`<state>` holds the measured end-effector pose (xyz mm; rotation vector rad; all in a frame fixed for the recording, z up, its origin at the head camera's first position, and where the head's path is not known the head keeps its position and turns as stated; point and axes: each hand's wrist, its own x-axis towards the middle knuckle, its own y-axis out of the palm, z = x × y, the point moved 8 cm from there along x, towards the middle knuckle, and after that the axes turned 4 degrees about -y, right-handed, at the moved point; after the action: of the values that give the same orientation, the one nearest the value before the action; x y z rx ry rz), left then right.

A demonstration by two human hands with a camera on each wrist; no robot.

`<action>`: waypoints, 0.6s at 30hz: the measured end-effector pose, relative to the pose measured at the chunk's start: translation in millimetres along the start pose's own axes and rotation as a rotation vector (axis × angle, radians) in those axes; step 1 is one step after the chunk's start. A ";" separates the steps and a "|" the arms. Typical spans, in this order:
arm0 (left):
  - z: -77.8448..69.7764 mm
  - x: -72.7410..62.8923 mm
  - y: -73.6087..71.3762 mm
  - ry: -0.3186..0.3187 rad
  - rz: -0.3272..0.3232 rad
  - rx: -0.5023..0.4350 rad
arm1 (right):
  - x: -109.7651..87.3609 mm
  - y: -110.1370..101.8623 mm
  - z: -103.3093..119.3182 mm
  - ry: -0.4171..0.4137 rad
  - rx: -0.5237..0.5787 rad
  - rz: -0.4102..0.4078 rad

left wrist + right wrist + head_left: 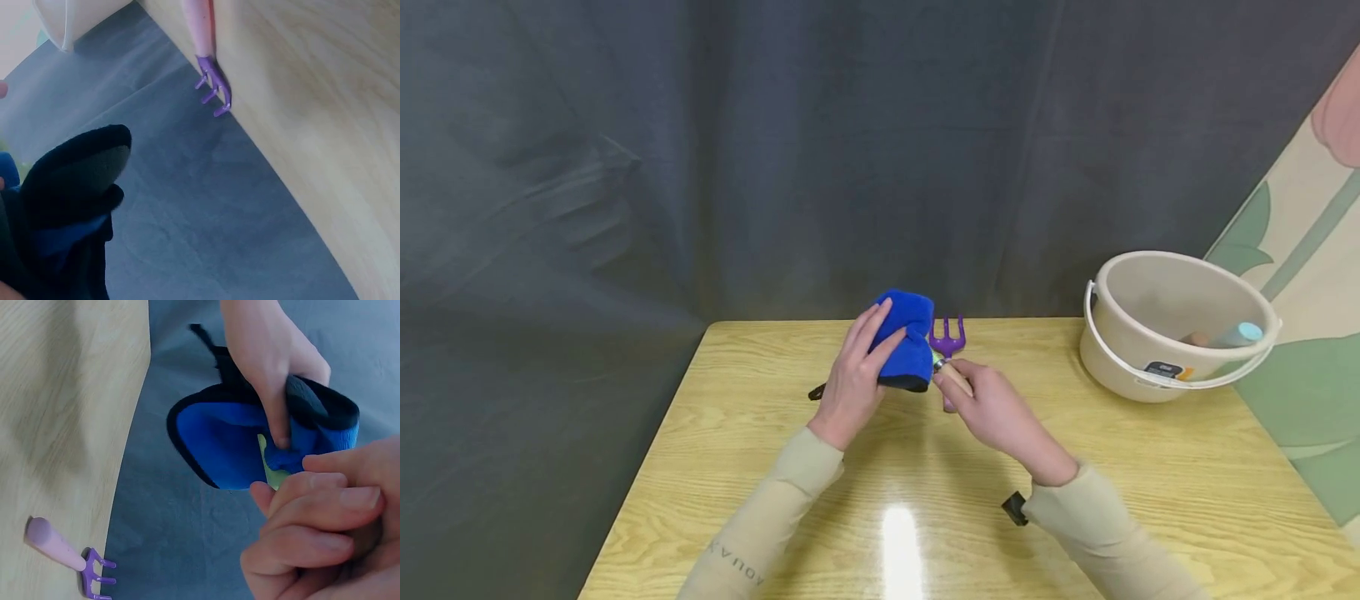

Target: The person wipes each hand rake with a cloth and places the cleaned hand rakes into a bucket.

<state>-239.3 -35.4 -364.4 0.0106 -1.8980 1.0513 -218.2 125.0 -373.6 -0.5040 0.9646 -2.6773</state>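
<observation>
My left hand [853,379] grips a blue cloth [910,358] with black edging, its thumb pressing into the fold in the right wrist view. The cloth is folded around the light green part [270,465] of a small hand tool; most of that part is hidden, so its kind cannot be told. My right hand [996,412] holds the tool's wooden handle [957,379], fingers curled round it. A black strap [203,339] sticks out from the cloth. Behind the hands, a purple garden fork [949,342] with a pink handle [56,545] lies on the table.
On the right stands a beige bucket [1101,342] with a white carrying handle; a light blue object [1247,333] and a brown one [1195,339] are inside. A dark curtain [880,150] hangs behind the wooden table [745,450]. Near my right cuff is a small black object [1015,508].
</observation>
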 end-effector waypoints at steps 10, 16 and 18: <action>-0.9 11.8 -0.9 0.021 -0.028 0.062 | -3.8 12.0 1.0 -0.016 -0.010 0.053; 2.3 4.6 -1.5 -0.002 0.029 0.032 | -3.1 4.2 -10.9 0.076 0.164 0.047; 3.4 1.7 -2.4 -0.015 0.046 0.014 | -1.9 -0.7 -14.5 0.093 0.202 0.031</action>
<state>-241.7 -38.5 -362.3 -0.0174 -1.9127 1.0984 -222.3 134.3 -384.1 -0.3225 0.7072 -2.7510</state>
